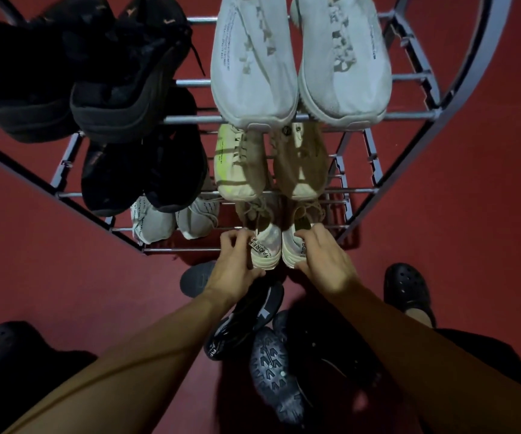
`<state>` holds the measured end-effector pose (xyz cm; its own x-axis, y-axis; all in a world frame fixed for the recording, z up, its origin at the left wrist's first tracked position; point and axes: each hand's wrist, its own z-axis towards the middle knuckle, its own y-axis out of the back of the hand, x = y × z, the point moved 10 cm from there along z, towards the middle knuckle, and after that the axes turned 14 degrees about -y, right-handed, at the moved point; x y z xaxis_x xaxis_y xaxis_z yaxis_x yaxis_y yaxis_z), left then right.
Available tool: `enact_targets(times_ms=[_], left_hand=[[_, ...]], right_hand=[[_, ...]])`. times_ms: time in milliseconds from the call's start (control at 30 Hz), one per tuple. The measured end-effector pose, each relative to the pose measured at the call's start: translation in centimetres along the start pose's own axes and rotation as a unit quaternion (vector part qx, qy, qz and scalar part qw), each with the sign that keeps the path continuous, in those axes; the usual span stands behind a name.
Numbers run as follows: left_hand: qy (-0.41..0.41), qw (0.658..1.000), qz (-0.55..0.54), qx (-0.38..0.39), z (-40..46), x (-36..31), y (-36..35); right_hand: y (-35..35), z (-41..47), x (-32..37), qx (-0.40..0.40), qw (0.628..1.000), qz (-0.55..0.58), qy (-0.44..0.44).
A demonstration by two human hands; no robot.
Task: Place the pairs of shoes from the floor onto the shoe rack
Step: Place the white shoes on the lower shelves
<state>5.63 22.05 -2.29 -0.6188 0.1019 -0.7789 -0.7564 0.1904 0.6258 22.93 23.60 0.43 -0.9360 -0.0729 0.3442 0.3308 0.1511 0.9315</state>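
Note:
A grey metal shoe rack (415, 115) with several tiers stands on the red floor. My left hand (237, 264) grips the heel of a beige-and-white sneaker (265, 249), and my right hand (324, 261) grips the heel of its twin (293, 245). Both sneakers lie toe-first on the lowest tier at its right side. On the floor below my hands lie dark shoes: a black-and-white sneaker (246, 321), a grey one sole-up (274, 374) and a dark slipper (195, 278).
The rack holds black sneakers (118, 98) and pale grey sneakers (299, 64) on top, black shoes (146, 170) and cream sneakers (271, 161) in the middle, white sneakers (171, 220) at the bottom left. My feet wear black clogs (407, 289) on either side.

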Motion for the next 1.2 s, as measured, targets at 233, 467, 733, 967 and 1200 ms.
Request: enact_targets(times_ms=[233,467,733,967,1200], left_hand=[[-0.052,0.996,0.067,-0.002,2.7,-1.8,1.0],[-0.003,0.993,0.1,0.062,3.0,0.5,-0.8],[-0.014,0.993,0.117,0.003,3.9,-0.3,1.5],[-0.06,0.994,0.093,-0.01,6.1,-1.3,2.0],[0.0,0.992,0.125,0.022,5.9,0.8,1.8]], right_hand=[[1.8,1.6,-0.6,-0.036,0.999,-0.003,0.0],[1.2,2.6,-2.3,0.007,0.998,0.023,-0.055],[1.2,2.8,-3.6,0.01,0.992,0.048,-0.12],[1.8,3.6,-3.5,-0.015,0.991,0.038,-0.131],[1.8,5.0,-2.4,-0.002,0.99,0.022,-0.142]])
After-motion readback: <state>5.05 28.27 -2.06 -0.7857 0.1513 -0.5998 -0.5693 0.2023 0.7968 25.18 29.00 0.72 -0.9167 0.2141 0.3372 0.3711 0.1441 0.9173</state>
